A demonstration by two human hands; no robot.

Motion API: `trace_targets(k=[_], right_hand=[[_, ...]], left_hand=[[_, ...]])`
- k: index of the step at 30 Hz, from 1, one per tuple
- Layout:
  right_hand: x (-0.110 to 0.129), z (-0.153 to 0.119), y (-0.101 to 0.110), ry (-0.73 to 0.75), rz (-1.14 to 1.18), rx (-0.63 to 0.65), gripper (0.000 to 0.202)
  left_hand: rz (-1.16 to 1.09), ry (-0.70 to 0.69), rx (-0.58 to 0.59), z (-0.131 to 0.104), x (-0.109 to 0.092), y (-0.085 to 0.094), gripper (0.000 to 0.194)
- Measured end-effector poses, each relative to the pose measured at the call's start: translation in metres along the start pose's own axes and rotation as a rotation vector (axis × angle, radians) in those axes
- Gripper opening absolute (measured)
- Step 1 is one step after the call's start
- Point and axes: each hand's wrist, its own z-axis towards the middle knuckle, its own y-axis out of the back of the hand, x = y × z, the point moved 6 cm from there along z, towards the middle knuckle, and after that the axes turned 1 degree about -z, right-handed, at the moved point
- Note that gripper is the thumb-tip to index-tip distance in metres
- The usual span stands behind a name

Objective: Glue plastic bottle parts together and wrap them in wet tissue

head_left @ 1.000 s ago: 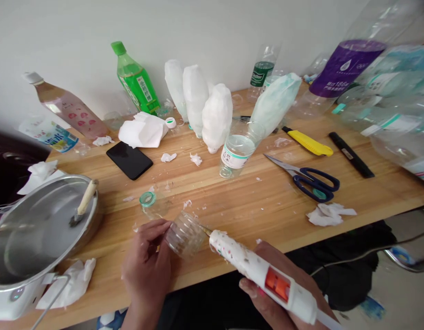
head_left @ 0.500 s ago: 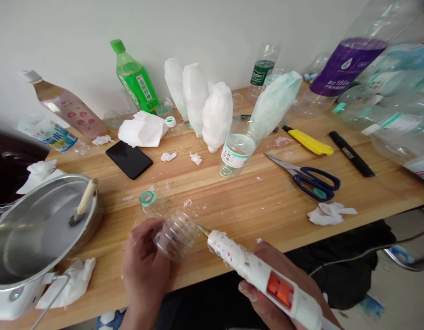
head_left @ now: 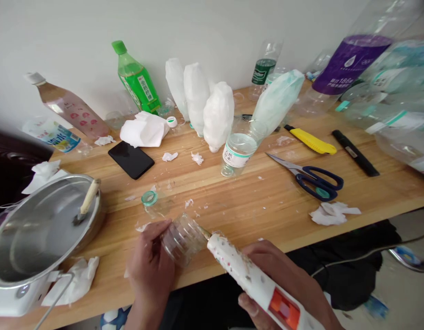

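My left hand [head_left: 150,268] is closed around a clear, ribbed piece of a cut plastic bottle [head_left: 184,240], tilted above the table near its front edge. In my right hand [head_left: 284,270] is a white hot glue gun [head_left: 244,272] with a red-orange window. Its metal nozzle points left and overlaps the right-hand rim of the bottle piece; whether it touches the plastic I cannot tell. Just beyond my left hand stands a clear cut bottle neck with a green ring [head_left: 150,198]. My right fingers are partly hidden by the gun's body.
A metal bowl [head_left: 91,229] with a wooden-handled brush [head_left: 90,197] stands left. Behind are a phone [head_left: 131,159], white wrapped shapes [head_left: 219,117] and a cut bottle [head_left: 237,153]. Scissors [head_left: 315,181], a yellow cutter [head_left: 311,141], a black marker [head_left: 355,153] and crumpled tissue [head_left: 332,213] lie right.
The bottle piece has shifted slightly right in my left hand's grip, and the glue gun's nozzle has come closer, now overlapping its rim. The view has moved slightly.
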Motion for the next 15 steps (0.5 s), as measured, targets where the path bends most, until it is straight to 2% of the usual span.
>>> trace_targets(k=[3,9,15], right_hand=[[0.002,0.0025,-0.0006,-0.067,0.031,-0.017,0.01],[0.0036,0.0034,-0.0008,-0.224,0.038,-0.042,0.026],[0.0032,0.0008,0.0007,-0.257,0.013,-0.098,0.031]], left_hand=[[-0.001,-0.01,0.007,0.0,-0.0008,-0.0006,0.019],[0.029,-0.033,0.037,0.0007,-0.0046,-0.002,0.02],[0.033,-0.027,0.031,0.0,-0.0019,-0.0017,0.02]])
